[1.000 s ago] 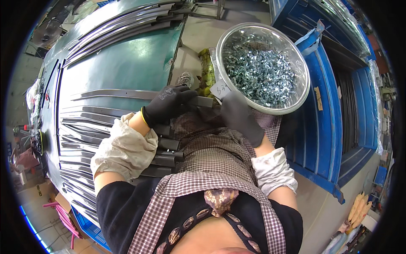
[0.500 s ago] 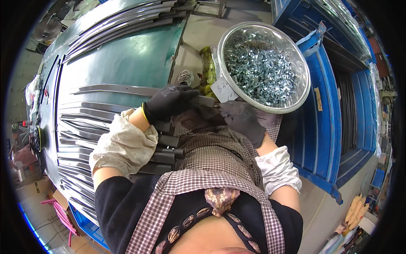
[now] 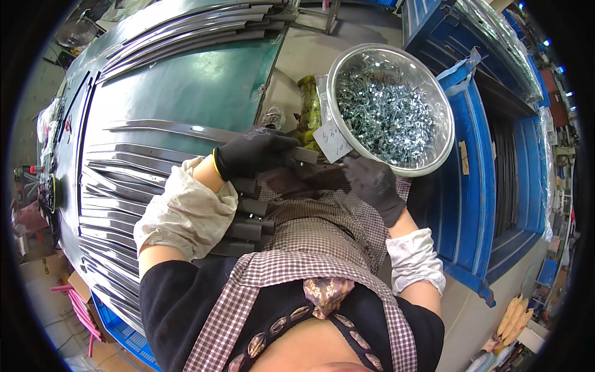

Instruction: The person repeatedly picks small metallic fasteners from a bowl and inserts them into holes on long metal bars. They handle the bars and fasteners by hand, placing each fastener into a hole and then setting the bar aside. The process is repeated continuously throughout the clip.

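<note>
My left hand (image 3: 255,150), in a black glove with a yellow cuff, is closed around a long dark grey strip (image 3: 176,128). The strip's blunt end pokes out past the fingers, above my checked apron. My right hand (image 3: 375,189), also in a dark glove, is beside the near rim of a clear round bowl (image 3: 441,158) full of small shiny metal clips (image 3: 387,115). Its fingers are drawn together; anything between them is hidden. A white card with handwriting (image 3: 333,142) hangs at the bowl's left side, just beyond the right fingertips.
More dark strips (image 3: 118,180) lie side by side on the green-topped table (image 3: 186,87), their ends jutting toward my lap. Another stack of strips (image 3: 186,37) lies at the far side. A blue metal rack (image 3: 465,186) stands at right, a yellow-green bag (image 3: 308,105) left of the bowl.
My right hand has drawn away from the strip's end, shifting right and slightly down toward the bowl's rim. The left hand still grips the strip, and the view has shifted slightly.
</note>
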The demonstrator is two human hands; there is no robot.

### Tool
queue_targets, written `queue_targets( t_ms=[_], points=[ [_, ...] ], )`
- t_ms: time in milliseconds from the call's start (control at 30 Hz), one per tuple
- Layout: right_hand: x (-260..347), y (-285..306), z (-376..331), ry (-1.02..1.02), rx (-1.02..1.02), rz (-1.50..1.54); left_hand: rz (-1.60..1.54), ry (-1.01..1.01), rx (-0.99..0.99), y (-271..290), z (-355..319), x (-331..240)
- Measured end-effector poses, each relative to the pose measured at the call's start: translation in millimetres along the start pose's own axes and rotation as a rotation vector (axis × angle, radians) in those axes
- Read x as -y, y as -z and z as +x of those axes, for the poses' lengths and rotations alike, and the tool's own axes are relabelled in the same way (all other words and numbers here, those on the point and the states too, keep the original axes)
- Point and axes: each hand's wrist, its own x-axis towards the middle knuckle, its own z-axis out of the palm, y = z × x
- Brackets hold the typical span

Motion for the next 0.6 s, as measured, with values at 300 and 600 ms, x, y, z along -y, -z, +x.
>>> queue_targets(
  t_ms=[300, 600],
  points=[
    [-76.3, 13.6, 4.1, -0.395, -0.064, -0.001, 0.095, 0.01, -0.026, 24.1, -18.8, -45.0],
    [-132.5, -22.9, 19.8, -0.46, 0.149, -0.248, 0.122, 0.108, 0.419, 86.1, -93.1, -105.3]
  ],
)
